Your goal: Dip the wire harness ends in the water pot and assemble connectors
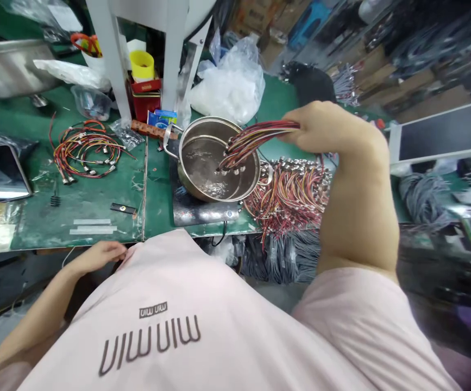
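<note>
My right hand [320, 127] is closed around a bundle of red, yellow and brown wires [255, 138]. The bundle slants down to the left, and its metal tips hang inside a steel pot [190, 149] that holds water. The pot stands on a dark hotplate [196, 212] on the green bench. My left hand [99, 255] rests low against my pink shirt, below the bench's front edge; its fingers are curled and partly hidden. A large pile of the same wires [296, 193] lies just right of the pot.
A looser heap of wires [84, 149] lies on the left green mat [92, 201]. A phone [1, 171] sits at the far left, a steel tray [7, 68] behind it. White plastic bags [231, 81], a yellow cup [142, 65] and a red tin [145, 100] stand at the back. Grey cable bundles [284, 255] hang under the bench.
</note>
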Available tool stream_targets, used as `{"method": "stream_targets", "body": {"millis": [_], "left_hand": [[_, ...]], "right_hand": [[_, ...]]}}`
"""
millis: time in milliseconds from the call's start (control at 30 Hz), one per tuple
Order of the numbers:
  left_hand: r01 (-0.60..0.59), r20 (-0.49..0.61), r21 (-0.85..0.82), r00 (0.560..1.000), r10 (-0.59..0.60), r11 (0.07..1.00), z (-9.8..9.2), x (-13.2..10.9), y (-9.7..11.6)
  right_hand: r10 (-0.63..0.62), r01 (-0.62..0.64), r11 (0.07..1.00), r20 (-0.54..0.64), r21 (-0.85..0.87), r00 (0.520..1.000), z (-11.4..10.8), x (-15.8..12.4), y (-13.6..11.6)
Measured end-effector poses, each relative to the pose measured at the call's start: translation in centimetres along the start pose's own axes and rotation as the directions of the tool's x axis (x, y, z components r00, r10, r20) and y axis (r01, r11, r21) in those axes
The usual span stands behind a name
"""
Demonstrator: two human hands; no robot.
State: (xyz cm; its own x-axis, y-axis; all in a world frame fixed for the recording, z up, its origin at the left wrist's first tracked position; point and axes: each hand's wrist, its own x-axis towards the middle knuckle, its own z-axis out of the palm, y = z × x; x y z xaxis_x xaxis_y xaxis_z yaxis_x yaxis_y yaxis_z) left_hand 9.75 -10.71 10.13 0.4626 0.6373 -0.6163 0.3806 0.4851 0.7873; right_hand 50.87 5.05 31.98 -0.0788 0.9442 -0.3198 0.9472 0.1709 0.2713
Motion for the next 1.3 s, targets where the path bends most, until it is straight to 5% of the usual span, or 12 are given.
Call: {"method": "stream_targets", "body": {"millis": [133,233,333,433,600,700,833,1033,1133,1300], "left_hand": [[-0.176,0.117,-0.015,0.977,0.177,0.984,0.9,2.3,5.5],[-0.439,0.168,0.075,0.891,0.423,0.895,3.2,4.6,12.4],[-0.639,-0.014,0.347,0.729,0.685,0.687,4.2,7.9,18.7],[-0.683,-0.024,0.544,0.568,0.823,0.487,3.1,11.8,23.5],[-0.756,0.190,0.468,0.592,0.783,0.458,2.3,16.1,28.6],[-0.772,0.299,0.451,0.604,0.739,0.449,4.1,16.5,29.6],[-0.762,0.290,0.531,0.574,0.766,0.370,5.4,16.2,29.6],[-0.552,0.209,0.769,0.693,0.690,0.322,0.9,14.6,28.1],[-0.566,0.087,0.737,0.622,0.778,0.369,-1.5,12.5,26.1],[-0.530,-0.171,0.675,0.565,0.807,0.514,-3.5,8.3,21.8]], "right_hand": [[-0.022,0.022,0.999,-0.011,-0.028,1.000,-1.6,-0.3,-0.7],[-0.054,0.052,0.997,-0.033,-0.064,0.998,-2.2,-0.1,-1.2],[-0.098,0.093,0.991,-0.049,-0.097,0.994,-2.6,0.0,-1.5],[-0.165,0.151,0.976,-0.076,-0.158,0.983,-3.1,-0.3,-1.7],[-0.346,0.271,0.904,-0.194,-0.331,0.918,-4.3,-1.7,-2.3],[-0.412,0.273,0.850,-0.245,-0.451,0.878,-4.9,-3.4,-2.8],[-0.365,0.178,0.873,-0.367,-0.453,0.856,-3.5,-4.8,-3.1],[-0.085,0.049,0.988,-0.262,-0.143,0.961,1.6,-1.5,-2.1],[-0.015,0.005,0.999,-0.254,-0.040,0.967,2.5,-0.6,-1.6],[0.001,-0.012,0.997,-0.146,-0.075,0.989,2.8,-1.0,-1.0]]}}
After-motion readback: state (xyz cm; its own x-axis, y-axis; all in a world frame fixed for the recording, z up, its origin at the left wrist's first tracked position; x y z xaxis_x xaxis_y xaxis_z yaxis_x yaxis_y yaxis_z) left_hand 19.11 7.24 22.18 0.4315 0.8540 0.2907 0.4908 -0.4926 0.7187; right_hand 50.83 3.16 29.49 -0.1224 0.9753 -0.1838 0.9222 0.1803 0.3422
